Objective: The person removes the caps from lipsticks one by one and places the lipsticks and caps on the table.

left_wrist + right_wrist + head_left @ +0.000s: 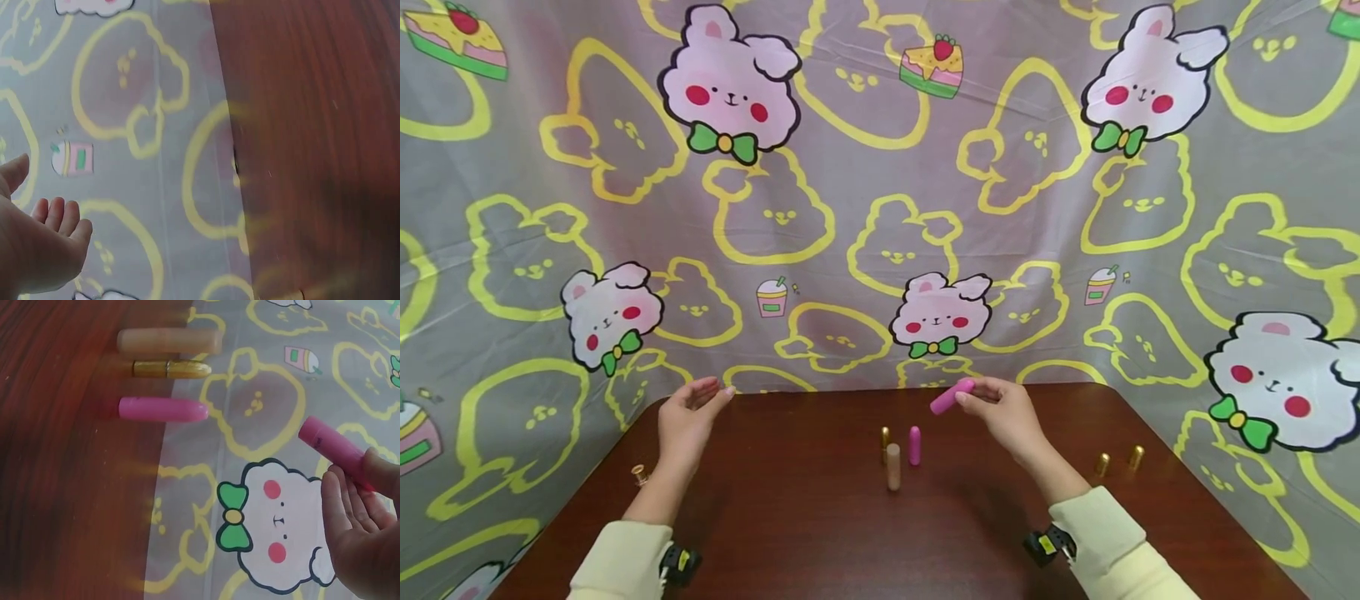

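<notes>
My right hand (1006, 414) pinches a pink round-ended tube (334, 449) between thumb and fingers, holding it tilted in the air above the table. A second pink tube (914, 446) of the same shape stands upright on the table, left of and below that hand in the head view. Beside it stand a gold bullet-shaped tube (170, 369) and a beige cylinder (892, 467), which partly covers the gold one in the head view. My left hand (688, 419) is raised at the left with nothing in it, its fingers relaxed and the thumb apart.
A dark brown wooden table (790, 533) lies under both arms. Two small gold pieces (1137, 457) stand near its right edge. A small gold and clear piece (639, 474) is by the left forearm. A grey printed curtain (865, 283) hangs behind the table and along both sides.
</notes>
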### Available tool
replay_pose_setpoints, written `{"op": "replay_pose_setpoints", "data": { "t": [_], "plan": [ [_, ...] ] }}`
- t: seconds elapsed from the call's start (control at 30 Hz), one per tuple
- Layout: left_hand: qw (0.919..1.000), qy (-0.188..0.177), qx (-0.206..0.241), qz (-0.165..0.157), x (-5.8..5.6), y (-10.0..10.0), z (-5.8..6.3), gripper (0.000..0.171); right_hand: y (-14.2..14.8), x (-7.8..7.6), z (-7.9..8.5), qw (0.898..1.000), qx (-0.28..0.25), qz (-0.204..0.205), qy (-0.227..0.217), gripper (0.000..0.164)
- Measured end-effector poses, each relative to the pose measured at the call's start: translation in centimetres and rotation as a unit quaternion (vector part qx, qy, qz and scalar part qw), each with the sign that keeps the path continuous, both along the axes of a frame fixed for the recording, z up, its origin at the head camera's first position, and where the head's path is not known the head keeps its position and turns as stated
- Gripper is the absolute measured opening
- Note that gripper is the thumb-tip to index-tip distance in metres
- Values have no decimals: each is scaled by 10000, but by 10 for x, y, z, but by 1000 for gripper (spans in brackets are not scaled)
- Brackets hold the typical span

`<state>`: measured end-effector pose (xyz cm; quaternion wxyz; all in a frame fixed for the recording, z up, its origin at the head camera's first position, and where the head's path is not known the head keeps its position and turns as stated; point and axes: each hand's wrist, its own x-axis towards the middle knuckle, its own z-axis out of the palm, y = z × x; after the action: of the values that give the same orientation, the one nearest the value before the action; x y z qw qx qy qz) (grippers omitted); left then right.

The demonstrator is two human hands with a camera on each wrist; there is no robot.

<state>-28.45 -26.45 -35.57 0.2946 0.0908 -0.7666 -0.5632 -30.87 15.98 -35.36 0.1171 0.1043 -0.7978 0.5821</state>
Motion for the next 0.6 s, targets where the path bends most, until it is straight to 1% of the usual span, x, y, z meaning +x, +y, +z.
{"op": "replay_pose_setpoints", "data": {
  "t": [0.07, 0.2, 0.33, 0.43, 0.6],
  "plan": [
    [9995, 167, 148, -221, -3, 9, 0, 44, -2, 1, 2, 9997, -196, 97, -53, 33],
    [9971, 340, 351, -589, -7, 28, 3, 43, -8, 1, 5, 9980, -567, 265, -96, 37],
    [9919, 642, 585, -930, -8, 47, 5, 37, -14, 1, 8, 9953, -895, 339, -124, 37],
    [9863, 846, 795, -1175, -9, 61, 6, 34, -18, 1, 9, 9924, -1156, 389, -138, 36],
    [9778, 882, 1133, -1524, -11, 80, 7, 34, -25, 1, 11, 9857, -1597, 500, -181, 33]
  ]
}}
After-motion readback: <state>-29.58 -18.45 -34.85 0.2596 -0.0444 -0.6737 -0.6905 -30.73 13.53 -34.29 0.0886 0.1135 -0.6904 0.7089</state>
